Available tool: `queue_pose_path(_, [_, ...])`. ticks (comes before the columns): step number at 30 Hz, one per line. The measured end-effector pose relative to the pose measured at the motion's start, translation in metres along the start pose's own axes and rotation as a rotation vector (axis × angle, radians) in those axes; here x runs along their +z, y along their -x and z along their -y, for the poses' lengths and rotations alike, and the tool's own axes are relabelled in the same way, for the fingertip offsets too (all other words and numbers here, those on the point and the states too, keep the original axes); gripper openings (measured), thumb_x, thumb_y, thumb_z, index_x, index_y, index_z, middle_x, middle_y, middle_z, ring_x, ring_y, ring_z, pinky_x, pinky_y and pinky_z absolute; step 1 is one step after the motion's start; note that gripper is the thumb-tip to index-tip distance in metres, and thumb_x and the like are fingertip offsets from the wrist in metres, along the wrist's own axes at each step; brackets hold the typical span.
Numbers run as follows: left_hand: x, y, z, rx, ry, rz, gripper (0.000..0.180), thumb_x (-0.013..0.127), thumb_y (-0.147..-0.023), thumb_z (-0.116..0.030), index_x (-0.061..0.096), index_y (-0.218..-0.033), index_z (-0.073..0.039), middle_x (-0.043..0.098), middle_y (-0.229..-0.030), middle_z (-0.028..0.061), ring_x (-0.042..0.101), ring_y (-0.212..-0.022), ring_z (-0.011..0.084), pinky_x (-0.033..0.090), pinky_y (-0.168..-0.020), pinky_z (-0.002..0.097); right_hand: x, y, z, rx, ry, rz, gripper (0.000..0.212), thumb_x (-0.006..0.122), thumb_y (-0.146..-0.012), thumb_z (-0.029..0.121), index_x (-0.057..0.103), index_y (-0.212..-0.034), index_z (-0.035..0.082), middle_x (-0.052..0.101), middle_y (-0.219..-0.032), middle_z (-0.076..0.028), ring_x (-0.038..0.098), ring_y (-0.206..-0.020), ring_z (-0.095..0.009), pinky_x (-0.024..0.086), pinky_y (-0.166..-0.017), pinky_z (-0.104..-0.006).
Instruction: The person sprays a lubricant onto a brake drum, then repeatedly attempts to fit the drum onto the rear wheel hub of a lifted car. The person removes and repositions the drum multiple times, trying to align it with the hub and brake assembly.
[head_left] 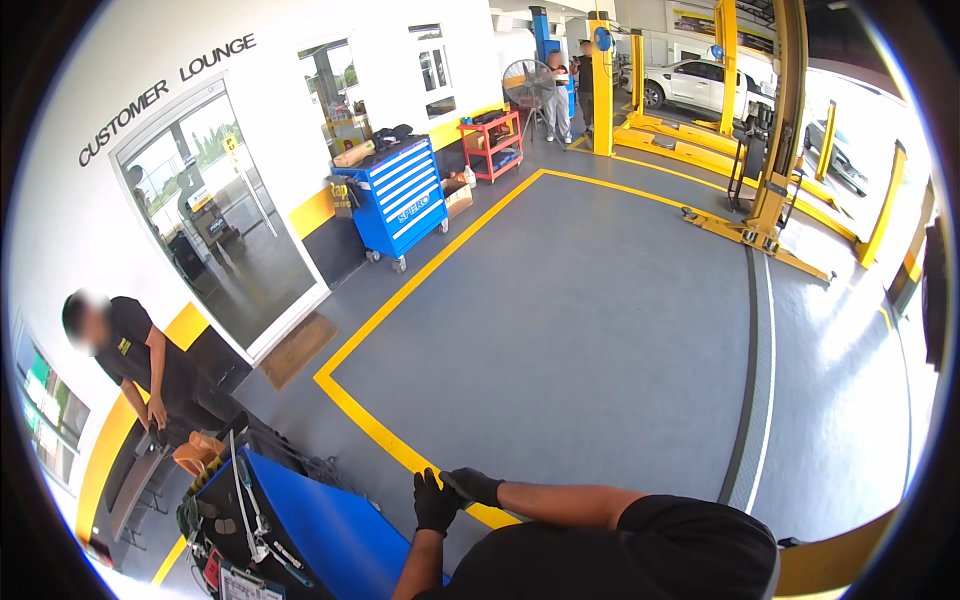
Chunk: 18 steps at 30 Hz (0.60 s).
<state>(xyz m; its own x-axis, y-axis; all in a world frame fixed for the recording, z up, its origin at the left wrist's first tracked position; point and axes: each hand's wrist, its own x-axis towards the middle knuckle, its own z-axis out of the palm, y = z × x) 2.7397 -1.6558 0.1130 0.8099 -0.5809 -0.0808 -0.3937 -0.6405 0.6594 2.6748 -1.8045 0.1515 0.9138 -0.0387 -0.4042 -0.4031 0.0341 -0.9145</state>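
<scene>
Both my hands wear black gloves and meet in front of me, above the yellow floor line. My left hand [436,503] points away from me, its fingers stretched out and slightly apart. From the right, my right hand [476,487] reaches across; its fingers close on the black glove of my left hand near the fingers. Their exact hold is small and partly hidden. Left of my hands stands a blue tool cart [325,515]. On its dark top lie a long metal wrench [245,495], a clipboard [250,585] and an orange-brown item [198,453].
A person in black [135,345] stands beyond the cart at left. Along the wall are a doormat [298,350], a blue drawer cabinet [405,195] and a red trolley [491,146]. Yellow lift posts [770,190], a fan [527,83] and a white pickup [690,82] stand farther off.
</scene>
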Motion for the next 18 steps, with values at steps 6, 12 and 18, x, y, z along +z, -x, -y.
queue_pose_path(6, [0.006, -0.006, -0.038, 0.001, -0.237, 0.133, 0.085, 0.058, -0.101, -0.058, 0.04, -0.158, 0.003, 0.035, -0.162, 0.0366, 0.042, -0.146, 0.0537, 0.041, -0.118, 0.0564, -0.037, -0.013, -0.042, -0.004, 0.248, -0.15, 0.045, 0.053, -0.107, 0.044, 0.073, -0.106, 0.004, 0.075, -0.084, -0.013, 0.073, -0.068, -0.026, 0.058, -0.066, -0.0408])
queue_pose_path(12, [0.025, 0.006, -0.038, 0.238, -0.596, 0.192, 0.051, 0.045, -0.109, -0.041, 0.043, -0.16, -0.037, 0.043, -0.161, 0.0282, 0.037, -0.149, 0.056, 0.039, -0.119, 0.0595, -0.066, -0.034, -0.067, 0.03, 0.96, -0.012, 0.033, 0.065, -0.097, 0.031, 0.07, -0.119, 0.007, 0.076, -0.09, -0.016, 0.076, -0.084, -0.031, 0.059, -0.072, -0.042])
queue_pose_path(18, [-0.012, 0.034, -0.016, 0.301, -0.717, 0.1, 0.05, 0.054, -0.107, -0.038, 0.051, -0.153, -0.02, 0.049, -0.157, 0.025, 0.045, -0.144, 0.0533, 0.043, -0.117, 0.0578, -0.036, -0.066, -0.068, -0.228, 0.44, 0.216, 0.044, 0.054, -0.108, 0.046, 0.066, -0.116, 0.004, 0.07, -0.088, -0.011, 0.074, -0.081, -0.022, 0.057, -0.068, -0.0423])
